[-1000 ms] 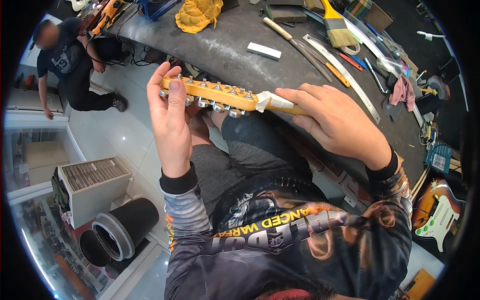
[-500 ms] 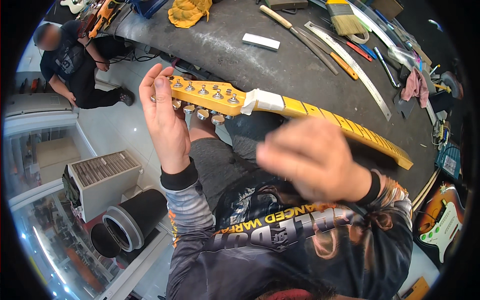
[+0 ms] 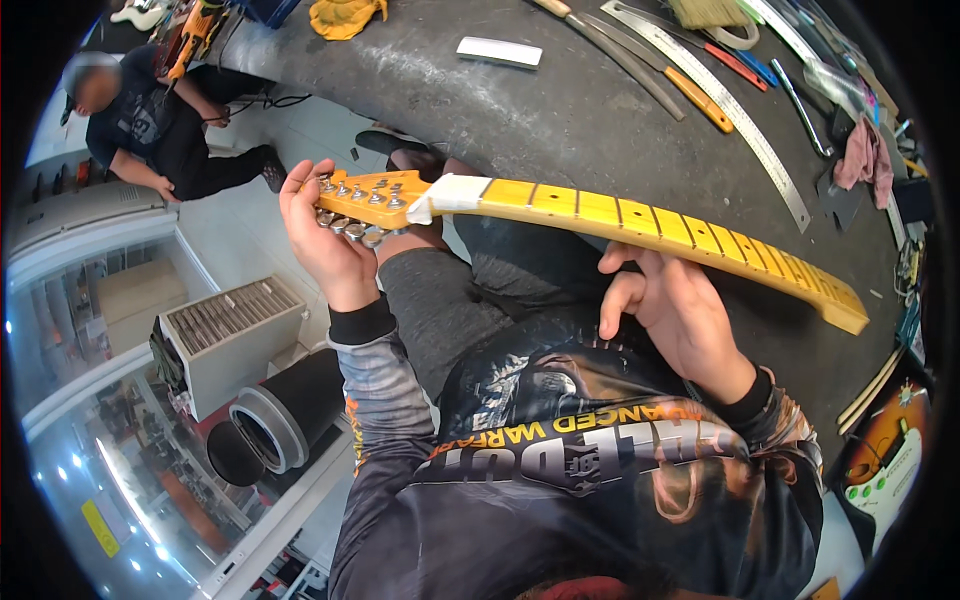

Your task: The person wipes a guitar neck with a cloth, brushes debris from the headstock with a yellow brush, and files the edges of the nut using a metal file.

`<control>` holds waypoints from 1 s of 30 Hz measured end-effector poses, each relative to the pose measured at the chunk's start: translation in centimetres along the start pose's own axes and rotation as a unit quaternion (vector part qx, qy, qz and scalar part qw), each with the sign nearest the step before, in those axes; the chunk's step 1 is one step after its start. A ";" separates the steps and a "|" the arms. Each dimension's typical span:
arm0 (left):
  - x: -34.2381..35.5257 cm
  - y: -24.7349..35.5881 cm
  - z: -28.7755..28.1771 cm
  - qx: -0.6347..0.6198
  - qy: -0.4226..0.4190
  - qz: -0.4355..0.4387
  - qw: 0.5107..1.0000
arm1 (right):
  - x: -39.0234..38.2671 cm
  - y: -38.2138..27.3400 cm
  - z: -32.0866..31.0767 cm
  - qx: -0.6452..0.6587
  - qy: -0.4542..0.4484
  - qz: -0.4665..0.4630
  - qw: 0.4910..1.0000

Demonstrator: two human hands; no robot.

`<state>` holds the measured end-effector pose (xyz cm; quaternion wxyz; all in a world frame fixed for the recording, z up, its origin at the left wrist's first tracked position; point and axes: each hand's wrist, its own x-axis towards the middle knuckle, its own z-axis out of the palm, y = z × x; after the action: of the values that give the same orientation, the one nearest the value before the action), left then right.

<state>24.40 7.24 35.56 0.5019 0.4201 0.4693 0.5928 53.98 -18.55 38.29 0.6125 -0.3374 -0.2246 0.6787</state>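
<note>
A left hand (image 3: 330, 255) curls around the headstock (image 3: 408, 205) of a yellow, fretted wooden guitar neck (image 3: 640, 215) slanting above the lap (image 3: 430, 300); the right hand (image 3: 690, 315), loosely spread, tucks fingertips under its edge. Beyond stretch a dark, dust-streaked workbench (image 3: 440, 105) and pale tiled floor (image 3: 235, 210).

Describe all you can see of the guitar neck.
The neck is glossy yellow, looks wooden, has dark frets and seems unstrung. Metal tuners line the headstock; white tape covers the nearby fretboard end. With the headstock at left, the neck slants down the picture, frets up, over lap and bench. The left hand holds the headstock; the right hand reaches the neck's lower edge midway, contact unclear.
</note>
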 end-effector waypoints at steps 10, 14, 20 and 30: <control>0.0 2.4 -11.7 -0.200 0.091 -0.046 0.974 | -0.1 -10.1 0.2 -0.295 -0.054 -0.269 0.915; -0.3 3.3 -12.4 -0.253 0.115 0.005 0.961 | -0.1 -12.6 1.4 -0.348 -0.073 -0.336 0.872; -1.8 6.8 -12.7 -0.250 0.145 0.055 0.956 | 0.8 -13.5 2.4 -0.367 -0.096 -0.364 0.851; -2.3 7.6 -11.5 -0.245 0.140 0.059 0.958 | 1.1 -13.4 2.9 -0.373 -0.102 -0.364 0.847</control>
<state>12.02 3.03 40.52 0.4829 0.2240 0.3499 0.7708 60.92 -15.15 49.71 0.6176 -0.3631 -0.6286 0.3025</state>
